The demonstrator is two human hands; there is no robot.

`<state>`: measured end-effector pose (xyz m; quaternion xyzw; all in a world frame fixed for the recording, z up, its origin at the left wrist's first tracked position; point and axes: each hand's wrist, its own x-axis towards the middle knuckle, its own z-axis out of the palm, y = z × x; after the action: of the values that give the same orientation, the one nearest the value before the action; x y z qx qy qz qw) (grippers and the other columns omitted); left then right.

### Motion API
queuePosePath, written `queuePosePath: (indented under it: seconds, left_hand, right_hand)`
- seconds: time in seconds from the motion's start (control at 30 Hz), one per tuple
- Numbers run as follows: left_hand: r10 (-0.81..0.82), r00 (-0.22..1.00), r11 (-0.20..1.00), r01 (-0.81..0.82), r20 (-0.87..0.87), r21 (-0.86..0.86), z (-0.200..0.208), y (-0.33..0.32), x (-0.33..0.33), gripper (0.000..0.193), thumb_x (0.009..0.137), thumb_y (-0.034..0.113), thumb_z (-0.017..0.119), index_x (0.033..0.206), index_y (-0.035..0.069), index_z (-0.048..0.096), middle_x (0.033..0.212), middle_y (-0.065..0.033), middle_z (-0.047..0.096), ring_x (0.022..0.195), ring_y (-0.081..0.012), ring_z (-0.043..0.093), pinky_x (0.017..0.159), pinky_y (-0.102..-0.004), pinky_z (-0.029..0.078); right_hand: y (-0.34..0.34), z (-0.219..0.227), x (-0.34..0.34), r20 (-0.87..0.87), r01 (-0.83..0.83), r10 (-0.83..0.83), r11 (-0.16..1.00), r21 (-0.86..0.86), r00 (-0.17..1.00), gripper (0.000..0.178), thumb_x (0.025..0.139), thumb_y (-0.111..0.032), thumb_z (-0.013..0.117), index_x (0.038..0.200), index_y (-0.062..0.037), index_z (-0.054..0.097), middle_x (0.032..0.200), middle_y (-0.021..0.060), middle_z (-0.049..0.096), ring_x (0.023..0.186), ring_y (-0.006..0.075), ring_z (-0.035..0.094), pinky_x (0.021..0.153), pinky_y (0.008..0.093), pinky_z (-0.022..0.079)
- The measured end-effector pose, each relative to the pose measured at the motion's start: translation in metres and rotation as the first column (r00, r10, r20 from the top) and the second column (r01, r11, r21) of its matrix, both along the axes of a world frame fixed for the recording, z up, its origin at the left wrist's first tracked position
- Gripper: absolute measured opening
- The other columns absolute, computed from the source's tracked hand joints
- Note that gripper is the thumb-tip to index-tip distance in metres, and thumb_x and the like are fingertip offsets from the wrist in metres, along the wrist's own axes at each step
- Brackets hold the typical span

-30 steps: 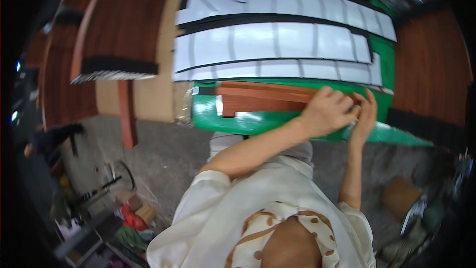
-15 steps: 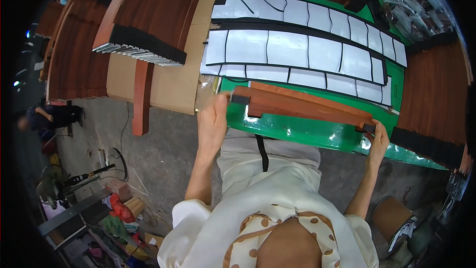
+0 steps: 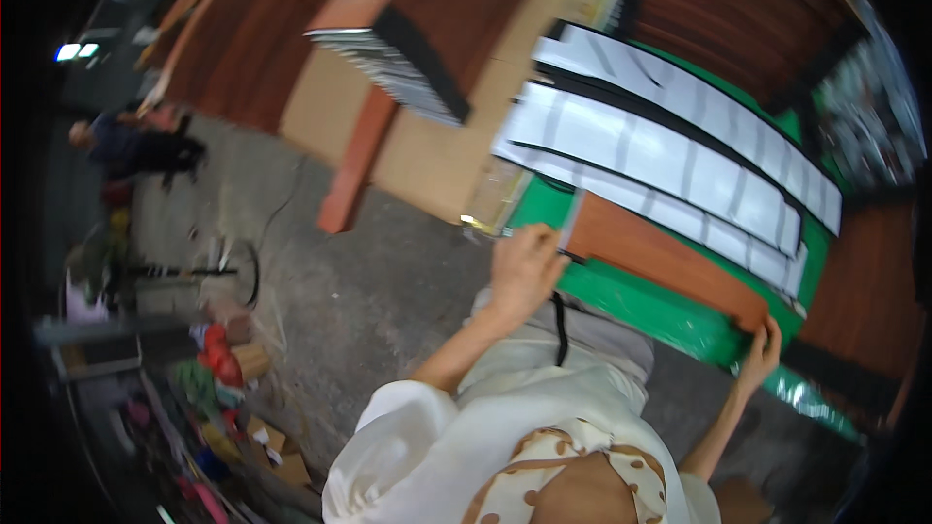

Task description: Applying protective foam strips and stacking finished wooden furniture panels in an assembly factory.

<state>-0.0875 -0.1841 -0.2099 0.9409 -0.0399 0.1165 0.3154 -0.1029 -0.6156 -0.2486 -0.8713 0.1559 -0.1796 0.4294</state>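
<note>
A reddish-brown wooden strip lies level over the near edge of the green table top. My left hand is closed at its left end, fingers curled against a dark tip that is mostly hidden. At the other end, my right hand pinches the strip's right tip between thumb and fingers. Just beyond the strip lie long white panels with black edging and black cross lines, in several rows.
Stacks of dark red-brown boards with black ends stand at the left, at the back and at the right. One strip juts over the cardboard's edge. A person is far left, above mixed clutter.
The view has swung left, so the scene sits further right and tilted. The strip has rolled, showing a broad lighter face. Both hands stay at its ends.
</note>
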Motion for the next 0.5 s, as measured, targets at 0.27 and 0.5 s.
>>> queuePosePath:
  seconds: [0.27, 0.5]
  left_hand:
    - [0.374, 0.898, 0.858, -0.43, 0.232, 0.281, 0.021, 0.111, -0.007, 0.048, 0.073, 0.015, 0.07, 0.118, 0.009, 0.055, 0.115, -0.0126, 0.053, 0.104, -0.0283, 0.051, 0.083, -0.043, 0.037]
    - [0.618, 0.754, 0.66, -0.651, 0.222, 0.375, 0.019, 0.227, 0.01, 0.057, 0.073, 0.021, 0.071, 0.124, 0.007, 0.049, 0.111, -0.0152, 0.054, 0.104, -0.0331, 0.052, 0.085, -0.0468, 0.038]
  right_hand:
    - [-0.01, -0.007, 0.006, 0.256, 0.08, -0.029, 0.979, -0.189, 0.966, 0.027, 0.095, -0.009, 0.051, 0.119, 0.0016, 0.055, 0.115, 0.0147, 0.058, 0.106, 0.0232, 0.054, 0.094, 0.0321, 0.042]
    - [0.114, 0.085, 0.042, 0.358, -0.11, 0.278, 0.899, -0.424, 0.892, 0.012, 0.086, 0.001, 0.058, 0.095, 0.0056, 0.065, 0.091, 0.0173, 0.066, 0.08, 0.0271, 0.062, 0.074, 0.0345, 0.051]
